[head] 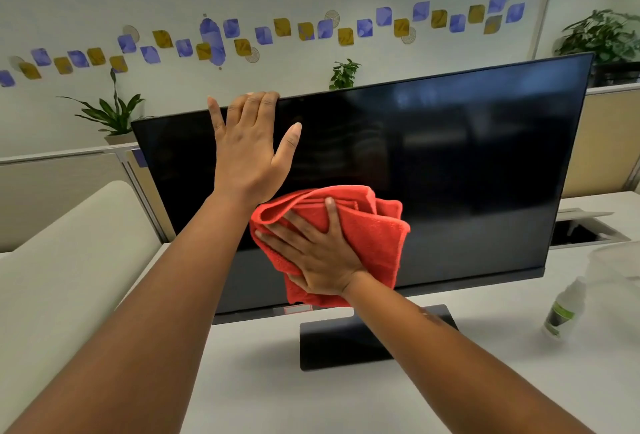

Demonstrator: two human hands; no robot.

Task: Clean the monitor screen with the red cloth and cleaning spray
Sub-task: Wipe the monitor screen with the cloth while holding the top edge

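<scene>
Right hand lies flat, fingers spread, pressing the bunched red cloth to the lower-middle of the monitor screen; left hand is open, fingers hooked over the top edge at centre-left of frame, bracing it. Spray stands unheld on the tabletop at lower right. Wipe well, I judge: light even pressure, overlapping passes out to the corners, brace kept on the bezel, not the glass.
</scene>
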